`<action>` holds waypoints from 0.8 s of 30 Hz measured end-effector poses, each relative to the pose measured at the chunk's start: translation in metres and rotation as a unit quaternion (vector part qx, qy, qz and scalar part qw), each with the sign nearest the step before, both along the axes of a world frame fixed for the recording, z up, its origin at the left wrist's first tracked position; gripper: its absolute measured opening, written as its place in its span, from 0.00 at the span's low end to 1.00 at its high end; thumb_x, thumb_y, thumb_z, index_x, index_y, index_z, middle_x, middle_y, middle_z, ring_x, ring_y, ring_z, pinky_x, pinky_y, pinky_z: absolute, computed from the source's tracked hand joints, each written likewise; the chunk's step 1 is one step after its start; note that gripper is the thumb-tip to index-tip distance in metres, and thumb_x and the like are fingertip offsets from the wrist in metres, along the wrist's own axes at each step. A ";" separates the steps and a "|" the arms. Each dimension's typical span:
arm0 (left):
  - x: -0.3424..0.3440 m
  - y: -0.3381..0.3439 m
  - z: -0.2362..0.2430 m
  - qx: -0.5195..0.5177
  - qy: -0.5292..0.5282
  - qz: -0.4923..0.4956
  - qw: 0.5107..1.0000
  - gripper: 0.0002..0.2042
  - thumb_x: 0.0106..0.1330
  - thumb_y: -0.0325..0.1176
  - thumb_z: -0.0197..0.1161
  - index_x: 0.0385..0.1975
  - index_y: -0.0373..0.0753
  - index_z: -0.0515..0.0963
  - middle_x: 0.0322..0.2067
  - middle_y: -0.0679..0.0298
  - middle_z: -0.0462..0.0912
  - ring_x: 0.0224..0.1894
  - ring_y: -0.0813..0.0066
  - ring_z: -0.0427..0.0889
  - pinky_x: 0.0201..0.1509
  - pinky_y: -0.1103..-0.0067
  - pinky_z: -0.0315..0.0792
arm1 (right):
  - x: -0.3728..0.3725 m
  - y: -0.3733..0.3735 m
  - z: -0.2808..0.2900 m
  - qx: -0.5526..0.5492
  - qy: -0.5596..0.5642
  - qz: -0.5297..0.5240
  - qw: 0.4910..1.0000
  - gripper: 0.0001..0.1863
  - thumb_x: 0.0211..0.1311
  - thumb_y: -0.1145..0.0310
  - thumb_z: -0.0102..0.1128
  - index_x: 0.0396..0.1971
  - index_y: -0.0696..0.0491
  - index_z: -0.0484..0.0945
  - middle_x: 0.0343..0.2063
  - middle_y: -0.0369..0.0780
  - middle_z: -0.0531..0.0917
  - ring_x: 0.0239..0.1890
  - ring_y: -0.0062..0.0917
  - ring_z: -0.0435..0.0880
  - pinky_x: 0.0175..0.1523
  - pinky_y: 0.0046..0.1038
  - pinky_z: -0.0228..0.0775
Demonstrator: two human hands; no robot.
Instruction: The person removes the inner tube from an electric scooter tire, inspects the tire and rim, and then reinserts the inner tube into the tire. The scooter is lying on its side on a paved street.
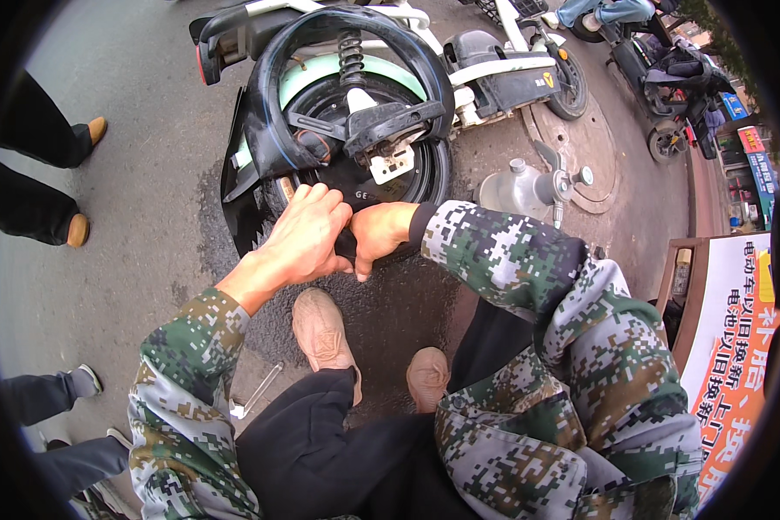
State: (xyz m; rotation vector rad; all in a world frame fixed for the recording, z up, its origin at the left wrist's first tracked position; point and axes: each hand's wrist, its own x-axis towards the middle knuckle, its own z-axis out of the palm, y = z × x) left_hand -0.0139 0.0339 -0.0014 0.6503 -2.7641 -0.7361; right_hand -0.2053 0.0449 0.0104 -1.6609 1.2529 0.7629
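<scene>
Two hands meet at the centre of the frame, both pressed on the lower rim of one black tyre (273, 195) on the rear wheel (355, 165) of an electric scooter (494, 65) lying on its side in the upper middle. The left hand (303, 236) is curled with its fingers bent over the tyre's edge. The right hand (377, 232) is closed in a fist around a dark handle-like thing (345, 244) just beside the left hand; what that thing is cannot be told. A loose black inner tube (355, 22) loops up over the wheel and its one coiled shock spring (351, 56).

Both forearms wear camouflage sleeves, and two tan shoes (321, 334) of the person stand on the wet asphalt just below the hands. One thin metal rod (260, 390) lies on the ground at lower left.

Right of the wheel sits one silver metal canister (516, 186) with a valve on top, its contents hidden. A second scooter (676, 82) is parked at upper right. At the right edge leans one rectangular sign (737, 347), white above and orange below, with red and white lettering. Legs of other people stand at left: two tan shoes (82, 230) in the upper left, grey shoes (82, 381) at lower left.
</scene>
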 end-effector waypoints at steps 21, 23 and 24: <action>0.003 0.002 0.002 -0.003 0.000 -0.003 1.000 0.32 0.42 0.45 0.91 0.42 0.32 0.83 0.43 0.57 0.79 0.52 0.55 0.75 0.59 0.63 0.69 | -0.017 -0.010 -0.005 0.055 0.013 0.106 0.993 0.38 0.46 0.48 0.91 0.48 0.66 0.92 0.50 0.55 0.93 0.55 0.46 0.92 0.60 0.42 0.81; 0.003 0.002 0.001 -0.008 0.002 -0.004 1.000 0.32 0.42 0.45 0.91 0.43 0.32 0.83 0.44 0.57 0.79 0.52 0.55 0.75 0.59 0.63 0.69 | -0.029 -0.009 -0.013 0.082 0.049 0.150 0.984 0.37 0.46 0.49 0.91 0.50 0.63 0.92 0.51 0.53 0.93 0.55 0.44 0.93 0.59 0.43 0.83; 0.003 0.002 0.000 -0.009 0.004 -0.005 1.000 0.32 0.42 0.45 0.91 0.43 0.32 0.83 0.44 0.57 0.79 0.52 0.54 0.75 0.59 0.63 0.69 | -0.034 -0.007 -0.018 0.072 0.097 0.175 0.977 0.37 0.47 0.49 0.91 0.51 0.61 0.93 0.51 0.50 0.94 0.55 0.43 0.93 0.59 0.43 0.83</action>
